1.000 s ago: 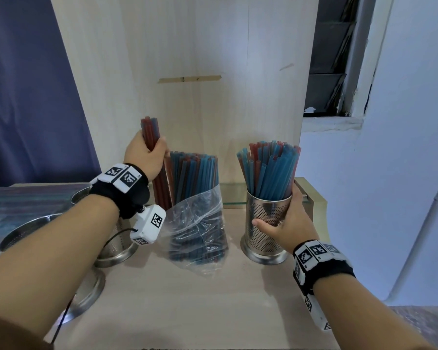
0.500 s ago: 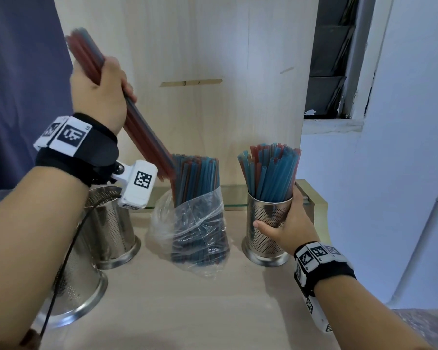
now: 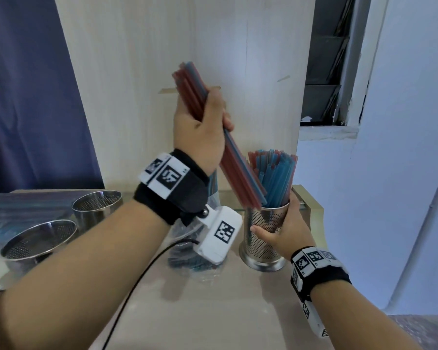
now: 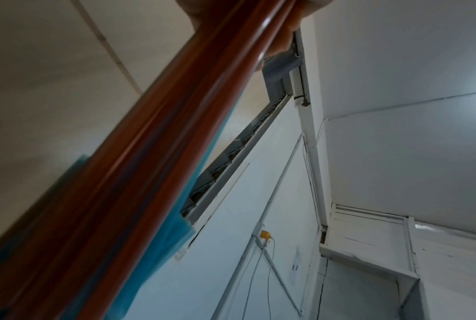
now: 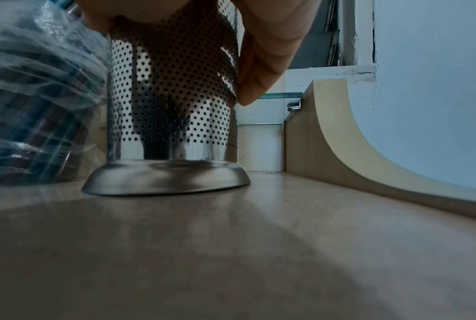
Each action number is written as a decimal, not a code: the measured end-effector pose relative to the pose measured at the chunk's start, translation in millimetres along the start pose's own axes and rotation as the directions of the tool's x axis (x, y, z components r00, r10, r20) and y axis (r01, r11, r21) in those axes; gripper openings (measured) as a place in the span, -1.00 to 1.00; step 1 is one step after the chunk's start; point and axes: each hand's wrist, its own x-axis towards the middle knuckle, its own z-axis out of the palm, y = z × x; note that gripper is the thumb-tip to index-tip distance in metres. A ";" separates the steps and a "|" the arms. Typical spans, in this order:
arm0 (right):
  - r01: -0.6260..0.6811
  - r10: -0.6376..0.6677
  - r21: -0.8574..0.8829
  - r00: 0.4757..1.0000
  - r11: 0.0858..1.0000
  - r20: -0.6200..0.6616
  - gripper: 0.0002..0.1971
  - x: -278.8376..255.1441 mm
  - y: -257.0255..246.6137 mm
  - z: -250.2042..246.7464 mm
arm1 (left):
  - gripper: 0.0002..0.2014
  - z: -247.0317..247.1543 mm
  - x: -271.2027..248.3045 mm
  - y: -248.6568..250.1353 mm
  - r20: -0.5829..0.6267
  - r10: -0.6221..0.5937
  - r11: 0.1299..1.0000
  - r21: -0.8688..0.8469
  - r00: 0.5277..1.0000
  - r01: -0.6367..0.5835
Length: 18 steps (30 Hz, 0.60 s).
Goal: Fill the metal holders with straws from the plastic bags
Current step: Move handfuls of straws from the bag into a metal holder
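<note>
The left hand is closed round a bundle of straws, mostly red with some blue, gripping it a little above its middle. The bundle runs tilted through the fist: its upper end sticks out toward 11 o'clock from the hand, and its lower end reaches down toward 5 o'clock, to the rim of the metal holder, where the tips meet the blue and red straws already standing in it. The right hand wraps the holder's perforated wall from its 3 o'clock side, fingers curled round the front and thumb behind; the holder's flared base sits on the table. At 9 o'clock from the holder, just beside it, stands a clear plastic bag with more straws, largely hidden behind the left wrist in the head view. Two empty holders stand farther off at 9 o'clock.
</note>
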 end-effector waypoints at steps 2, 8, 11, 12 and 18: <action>0.001 -0.001 0.005 1.000 1.000 0.001 0.12 -1.7 -3.4 -1.0 | -0.89 10.1 -1.8 -10.3 -0.015 -0.022 1.000 0.002 1.000 0.022; -0.001 0.001 -0.009 1.000 1.000 -0.005 0.07 -3.2 -6.3 -2.8 | -0.84 18.3 -10.3 -32.5 -0.032 -0.002 0.994 0.106 0.999 0.005; 0.002 -0.002 -0.012 1.000 1.000 -0.002 0.06 -3.6 -7.9 -4.9 | -0.77 15.6 -9.6 -40.3 -0.035 0.064 0.983 0.174 0.997 -0.057; 0.001 -0.001 -0.010 1.000 1.000 0.000 0.06 -3.6 -7.9 -5.4 | -0.79 14.7 -8.5 -43.0 -0.039 0.074 0.982 0.179 0.996 -0.066; 0.003 -0.003 0.012 1.000 1.000 0.000 0.05 -4.0 -8.5 -7.1 | -0.90 13.5 -2.6 -63.1 -0.058 0.020 0.986 0.168 0.998 -0.010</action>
